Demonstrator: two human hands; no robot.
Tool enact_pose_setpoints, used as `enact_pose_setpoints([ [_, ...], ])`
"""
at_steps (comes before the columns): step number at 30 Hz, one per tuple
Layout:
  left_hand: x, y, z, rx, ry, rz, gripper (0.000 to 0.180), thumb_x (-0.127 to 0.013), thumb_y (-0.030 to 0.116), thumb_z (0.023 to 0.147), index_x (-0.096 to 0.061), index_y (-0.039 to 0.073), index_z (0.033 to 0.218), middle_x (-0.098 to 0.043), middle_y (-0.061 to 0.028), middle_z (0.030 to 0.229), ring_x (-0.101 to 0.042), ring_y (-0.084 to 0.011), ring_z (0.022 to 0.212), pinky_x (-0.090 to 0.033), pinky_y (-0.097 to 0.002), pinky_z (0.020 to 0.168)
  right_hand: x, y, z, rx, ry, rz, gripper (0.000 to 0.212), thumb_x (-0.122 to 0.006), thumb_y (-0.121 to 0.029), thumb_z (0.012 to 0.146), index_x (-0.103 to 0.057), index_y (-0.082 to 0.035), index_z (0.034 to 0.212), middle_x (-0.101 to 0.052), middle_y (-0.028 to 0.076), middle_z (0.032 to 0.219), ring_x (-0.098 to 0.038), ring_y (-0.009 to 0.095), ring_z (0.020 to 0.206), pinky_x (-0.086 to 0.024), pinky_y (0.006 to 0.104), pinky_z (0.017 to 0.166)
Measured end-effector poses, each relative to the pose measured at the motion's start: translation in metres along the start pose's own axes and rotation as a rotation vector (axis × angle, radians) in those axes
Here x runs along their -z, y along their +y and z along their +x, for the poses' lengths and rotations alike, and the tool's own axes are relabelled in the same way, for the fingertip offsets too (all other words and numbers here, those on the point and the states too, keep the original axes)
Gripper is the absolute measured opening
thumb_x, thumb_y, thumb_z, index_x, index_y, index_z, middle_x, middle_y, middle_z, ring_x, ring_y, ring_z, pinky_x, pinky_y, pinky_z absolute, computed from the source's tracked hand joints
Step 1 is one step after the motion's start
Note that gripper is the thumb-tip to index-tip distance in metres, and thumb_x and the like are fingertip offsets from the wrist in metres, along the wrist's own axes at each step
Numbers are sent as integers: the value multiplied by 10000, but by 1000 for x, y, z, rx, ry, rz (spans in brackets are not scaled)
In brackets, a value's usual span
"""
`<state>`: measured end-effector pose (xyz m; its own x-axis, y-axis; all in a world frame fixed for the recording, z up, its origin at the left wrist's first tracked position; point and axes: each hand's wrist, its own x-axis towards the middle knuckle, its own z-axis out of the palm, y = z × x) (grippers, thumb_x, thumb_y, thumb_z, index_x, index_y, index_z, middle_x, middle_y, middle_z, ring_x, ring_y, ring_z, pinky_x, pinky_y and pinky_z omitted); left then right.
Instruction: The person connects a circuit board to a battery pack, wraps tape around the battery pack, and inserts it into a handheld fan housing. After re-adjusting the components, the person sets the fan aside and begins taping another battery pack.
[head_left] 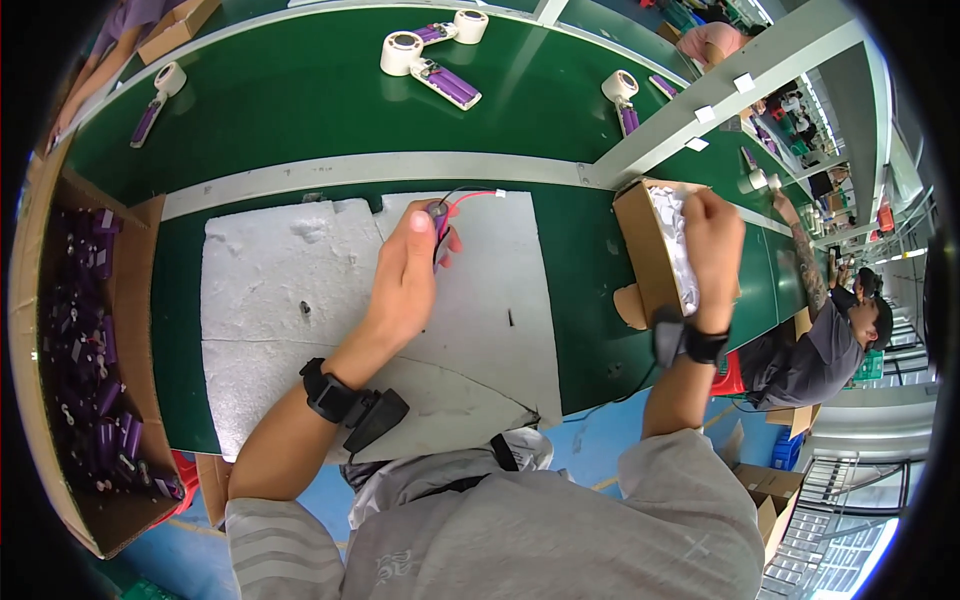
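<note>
My left hand [408, 260] is closed round a purple battery pack [440, 222], held above a white foam sheet [490, 330]. From the pack's upper end run a red and a black wire [470, 196], with a small white connector at the tip. On the right, my right hand [712, 245] is curled over a small cardboard box [645, 245] filled with white pieces [672, 235] that look like paper or film. Its fingertips point down and are hidden, so whatever they pinch does not show. Each wrist wears a black strap with a small device.
A large cardboard box [135, 300] of purple battery packs stands at the left. Across a pale rail [390, 170], white round-headed devices with purple packs [445, 85] lie on the green bench [270, 90]. A white post [690, 110] rises at right; a co-worker [825, 345] sits beyond.
</note>
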<state>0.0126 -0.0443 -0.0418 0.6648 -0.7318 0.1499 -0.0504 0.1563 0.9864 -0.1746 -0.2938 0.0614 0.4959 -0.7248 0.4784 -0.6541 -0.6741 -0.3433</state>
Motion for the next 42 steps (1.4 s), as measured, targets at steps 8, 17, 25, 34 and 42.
enact_pose_setpoints([
  [8, -1, 3, -1, -18, -25, -26, 621, -238, 539, 1004, -542, 0, 1053, -570, -69, 789, -490, -150, 707, -427, -292, 664, 16, 20, -30, -24, -331, -290, 201, -648, -211, 835, -693, -15, 840, -656, 126, 693, -637, 243, 632, -479, 364, 618],
  [17, -4, 5, -4, -12, -67, -2, 632, -228, 552, 1001, -548, 15, 1098, -578, -46, 822, -483, -110, 706, -369, -251, 632, -8, 26, -37, 82, -283, -145, 149, -662, -125, 815, -693, 6, 880, -670, 178, 744, -653, 322, 672, -505, 375, 642],
  [25, -6, 6, -3, -23, -77, 13, 601, -255, 525, 1006, -537, -4, 1055, -595, -92, 796, -528, -171, 704, -450, -309, 676, -17, 29, -34, 72, -242, -132, 169, -676, -145, 815, -707, 0, 897, -680, 161, 744, -659, 286, 665, -503, 352, 647],
  [34, 1, 0, -1, 12, -17, -37, 598, -265, 538, 1003, -539, 10, 1062, -603, -72, 827, -530, -158, 701, -450, -297, 669, -15, 17, -32, 93, -177, -153, 225, -678, -173, 835, -686, 6, 972, -675, 139, 757, -647, 228, 637, -485, 331, 593],
  [42, 5, -9, 10, 295, 91, -488, 603, -261, 556, 997, -514, 35, 1164, -618, -120, 1067, -610, -200, 935, -492, -343, 828, -64, -107, -56, 109, -799, 695, 395, -668, -151, 869, -532, -57, 1228, -597, 19, 919, -558, 71, 676, -423, 192, 521],
])
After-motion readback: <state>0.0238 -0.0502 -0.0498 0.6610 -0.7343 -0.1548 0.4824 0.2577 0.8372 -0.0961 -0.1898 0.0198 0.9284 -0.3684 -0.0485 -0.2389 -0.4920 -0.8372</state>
